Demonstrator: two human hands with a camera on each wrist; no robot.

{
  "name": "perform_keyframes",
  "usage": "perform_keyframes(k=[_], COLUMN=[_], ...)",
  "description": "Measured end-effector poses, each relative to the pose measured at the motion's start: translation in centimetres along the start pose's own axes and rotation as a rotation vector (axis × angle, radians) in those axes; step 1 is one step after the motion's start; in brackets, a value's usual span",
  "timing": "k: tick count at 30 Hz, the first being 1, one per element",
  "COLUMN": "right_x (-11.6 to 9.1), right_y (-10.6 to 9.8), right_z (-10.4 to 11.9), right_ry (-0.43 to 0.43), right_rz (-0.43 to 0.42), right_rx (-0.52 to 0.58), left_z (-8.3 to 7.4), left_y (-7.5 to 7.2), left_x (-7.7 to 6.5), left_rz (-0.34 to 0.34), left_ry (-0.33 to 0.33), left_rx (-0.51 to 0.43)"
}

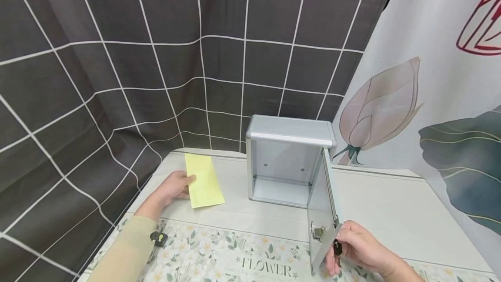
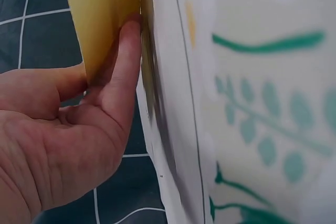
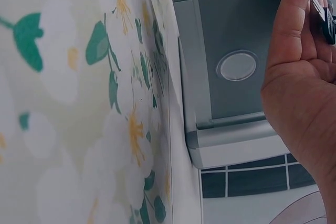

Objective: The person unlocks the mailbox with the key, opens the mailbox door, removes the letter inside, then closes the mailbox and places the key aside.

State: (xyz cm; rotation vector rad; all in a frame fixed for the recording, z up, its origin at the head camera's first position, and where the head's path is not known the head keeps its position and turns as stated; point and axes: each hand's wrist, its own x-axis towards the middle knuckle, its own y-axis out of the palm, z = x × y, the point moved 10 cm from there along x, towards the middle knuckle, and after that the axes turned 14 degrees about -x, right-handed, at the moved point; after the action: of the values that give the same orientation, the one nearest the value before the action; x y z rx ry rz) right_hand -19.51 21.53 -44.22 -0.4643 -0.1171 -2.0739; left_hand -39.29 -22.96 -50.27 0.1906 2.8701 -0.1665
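L hand [image 1: 176, 185] pinches yellow envelope [image 1: 206, 182] L of box [image 1: 291, 129]; R hand [image 1: 363, 248] holds door [image 1: 322, 208] open near key [image 1: 337, 248]. Prob. pickup step; next move calls for steady door, envelope angled thru opening.

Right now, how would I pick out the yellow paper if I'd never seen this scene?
Find the open grey box on the tabletop. Left of it in the head view, the left hand holds the yellow paper by its left edge; its solid yellow sets it apart from the grey box.
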Motion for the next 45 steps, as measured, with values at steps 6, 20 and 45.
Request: perform_keyframes(k=[6, 20, 45], right_x=[0.0, -0.1, -0.1], right_y=[0.0, 0.0, -0.2], right_z=[0.0, 0.0, -0.1], right_ry=[-0.003, 0.005, 0.009], right_rz=[0.001, -0.004, -0.007], right_rx=[0.002, -0.005, -0.009], left_z=[0.3, 0.1, -0.7], left_y=[0.1, -1.1, -1.5], left_x=[-0.4, -2.0, -2.4], left_rz=[0.017, -0.083, -0.129], left_ry=[-0.017, -0.061, -0.062], left_rx=[-0.035, 0.122, 0.245])
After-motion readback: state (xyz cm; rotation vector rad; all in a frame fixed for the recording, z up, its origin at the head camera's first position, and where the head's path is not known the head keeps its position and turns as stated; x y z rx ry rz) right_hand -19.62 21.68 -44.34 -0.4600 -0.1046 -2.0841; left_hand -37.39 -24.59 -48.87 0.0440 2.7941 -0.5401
